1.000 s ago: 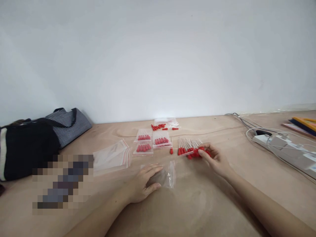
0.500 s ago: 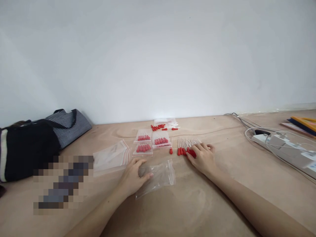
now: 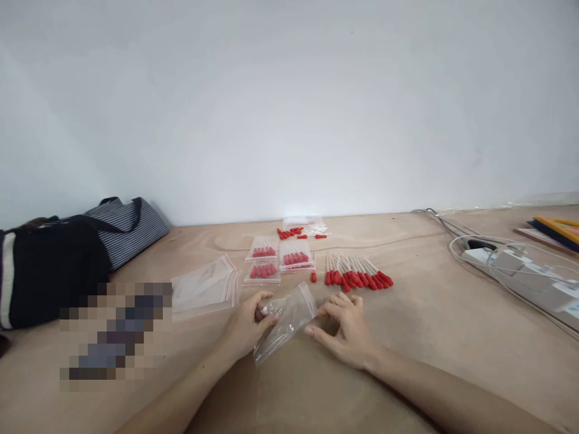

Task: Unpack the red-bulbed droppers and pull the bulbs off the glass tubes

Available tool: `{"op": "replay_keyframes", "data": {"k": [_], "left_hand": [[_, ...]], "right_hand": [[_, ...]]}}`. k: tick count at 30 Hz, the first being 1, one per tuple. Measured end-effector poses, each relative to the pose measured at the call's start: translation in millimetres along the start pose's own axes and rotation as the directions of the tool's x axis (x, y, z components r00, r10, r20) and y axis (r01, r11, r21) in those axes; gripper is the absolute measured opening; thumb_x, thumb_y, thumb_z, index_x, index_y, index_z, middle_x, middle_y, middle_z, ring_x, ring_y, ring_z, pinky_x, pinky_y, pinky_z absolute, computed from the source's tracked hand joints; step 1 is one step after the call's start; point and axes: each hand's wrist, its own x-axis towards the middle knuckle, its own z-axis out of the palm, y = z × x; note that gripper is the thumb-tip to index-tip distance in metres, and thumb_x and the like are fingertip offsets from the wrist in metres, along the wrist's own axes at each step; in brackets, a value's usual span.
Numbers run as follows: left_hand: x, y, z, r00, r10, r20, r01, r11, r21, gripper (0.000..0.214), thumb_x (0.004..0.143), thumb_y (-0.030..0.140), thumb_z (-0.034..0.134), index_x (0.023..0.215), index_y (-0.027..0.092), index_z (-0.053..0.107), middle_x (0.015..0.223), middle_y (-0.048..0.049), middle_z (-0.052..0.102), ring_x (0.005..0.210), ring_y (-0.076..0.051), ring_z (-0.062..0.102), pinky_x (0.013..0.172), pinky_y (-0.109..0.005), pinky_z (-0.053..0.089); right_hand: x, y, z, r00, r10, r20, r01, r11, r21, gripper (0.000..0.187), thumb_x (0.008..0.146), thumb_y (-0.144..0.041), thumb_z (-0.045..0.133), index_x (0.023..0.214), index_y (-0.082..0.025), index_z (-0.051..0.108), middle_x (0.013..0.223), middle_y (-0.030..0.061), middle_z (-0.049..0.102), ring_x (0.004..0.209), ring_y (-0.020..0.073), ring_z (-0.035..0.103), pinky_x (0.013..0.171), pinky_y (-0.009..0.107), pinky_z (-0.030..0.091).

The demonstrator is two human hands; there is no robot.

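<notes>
My left hand (image 3: pixel 248 322) holds a clear zip bag (image 3: pixel 292 319) between thumb and fingers, near its left side. The bag is raised at a tilt, and it looks unfilled. At its right edge is my right hand (image 3: pixel 346 331), thumb and fingers apart; whether the fingertips touch the plastic I cannot tell. Beyond the right hand lies a fanned row of thin whitish sticks with red bulb ends (image 3: pixel 357 277), which look like droppers. One loose red bulb (image 3: pixel 313 276) lies left of them. Small zip bags holding red-ended sticks (image 3: pixel 263 270) lie behind the left hand.
Flat zip bags (image 3: pixel 205 286) are stacked on the left. Loose red bulbs (image 3: pixel 289 232) and another bag (image 3: pixel 303 222) lie at the back by the wall. A black bag (image 3: pixel 54 271) sits far left, a power strip (image 3: pixel 520 271) with cables on the right.
My right hand has left the red-ended sticks and moved left and nearer to the clear bag. My left hand has lifted and tilted that bag.
</notes>
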Motion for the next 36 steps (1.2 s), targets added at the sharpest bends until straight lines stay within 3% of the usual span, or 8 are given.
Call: {"op": "replay_keyframes", "data": {"k": [3,6,14,18,24,29,32,36], "left_hand": [[-1.0,-1.3,4.1,0.999,0.041,0.003,-0.041,0.997,-0.068,0.037,0.065,0.032,0.057,0.099,0.017,0.055,0.064,0.0032,0.055,0.061,-0.016,0.055,0.059,-0.025,0.041],[-1.0,-4.9,8.8,0.998,0.067,0.019,-0.064,0.99,-0.126,0.034,0.067,0.034,0.057,0.097,0.018,0.055,0.062,0.0037,0.056,0.058,-0.015,0.055,0.057,-0.025,0.041],[8.0,-11.8,5.4,0.995,-0.098,-0.005,0.083,0.868,-0.489,0.05,0.057,0.044,0.067,0.094,0.015,0.051,0.069,0.0003,0.061,0.062,-0.016,0.06,0.059,-0.027,0.047],[14.7,-12.6,-9.2,0.985,-0.134,-0.106,0.061,0.855,-0.515,0.054,0.054,0.047,0.069,0.093,0.014,0.053,0.064,0.0021,0.058,0.06,-0.014,0.059,0.058,-0.025,0.047],[41.0,-39.5,-77.7,0.841,-0.263,-0.474,0.1,0.935,-0.342,0.045,0.066,0.032,0.065,0.105,0.016,0.048,0.075,0.0025,0.058,0.062,-0.011,0.06,0.062,-0.021,0.046],[59.1,-81.1,-129.8,0.912,-0.065,-0.405,0.166,0.961,0.22,0.04,0.077,0.027,0.055,0.112,0.014,0.043,0.078,0.0041,0.054,0.082,-0.014,0.056,0.081,-0.028,0.041],[70.2,-89.7,-133.9,0.909,0.147,-0.389,0.091,0.842,0.531,0.031,0.078,0.026,0.053,0.106,0.015,0.049,0.096,-0.001,0.051,0.101,-0.021,0.048,0.091,-0.034,0.034],[92.1,-69.0,-103.9,0.885,0.387,-0.257,-0.162,0.777,0.609,0.023,0.08,0.03,0.049,0.098,0.017,0.055,0.101,-0.0045,0.053,0.097,-0.02,0.051,0.09,-0.03,0.036]], "right_hand": [[2.2,-2.4,9.4,0.98,0.198,-0.009,-0.197,0.98,0.032,0.044,0.079,-0.055,0.041,0.057,-0.019,0.055,0.061,-0.0017,0.057,0.068,0.0146,0.049,0.07,0.031,0.024],[5.6,3.0,14.2,0.966,0.259,-0.02,-0.258,0.965,0.046,0.047,0.084,-0.047,0.033,0.053,-0.018,0.052,0.058,-0.0017,0.058,0.068,0.0149,0.05,0.069,0.031,0.024],[4.5,16.6,18.3,0.979,0.188,-0.076,-0.189,0.982,-0.003,0.041,0.085,-0.032,0.035,0.049,-0.016,0.045,0.054,-0.0022,0.055,0.065,0.0141,0.05,0.064,0.029,0.022],[0.7,13.1,16.0,0.995,0.104,-0.008,-0.104,0.994,-0.03,0.04,0.087,-0.031,0.034,0.053,-0.016,0.048,0.056,-0.0036,0.056,0.065,0.0129,0.049,0.066,0.03,0.022],[-0.8,11.8,12.5,0.996,0.09,0.005,-0.09,0.996,-0.003,0.029,0.08,-0.033,0.048,0.056,-0.017,0.05,0.059,-0.0034,0.058,0.068,0.0137,0.049,0.069,0.032,0.02],[0.4,12.1,13.7,0.996,0.085,0.008,-0.085,0.996,0.011,0.023,0.078,-0.029,0.051,0.057,-0.018,0.051,0.061,-0.0037,0.059,0.067,0.0132,0.049,0.069,0.031,0.02],[0.7,12.0,14.4,0.998,0.067,0.001,-0.067,0.998,-0.004,0.023,0.078,-0.028,0.051,0.057,-0.018,0.051,0.061,-0.0037,0.059,0.067,0.0128,0.05,0.068,0.031,0.02],[0.7,12.5,14.9,0.999,0.05,-0.013,-0.05,0.998,-0.032,0.022,0.077,-0.027,0.052,0.057,-0.018,0.051,0.061,-0.0046,0.059,0.067,0.0116,0.05,0.067,0.03,0.02]]}}
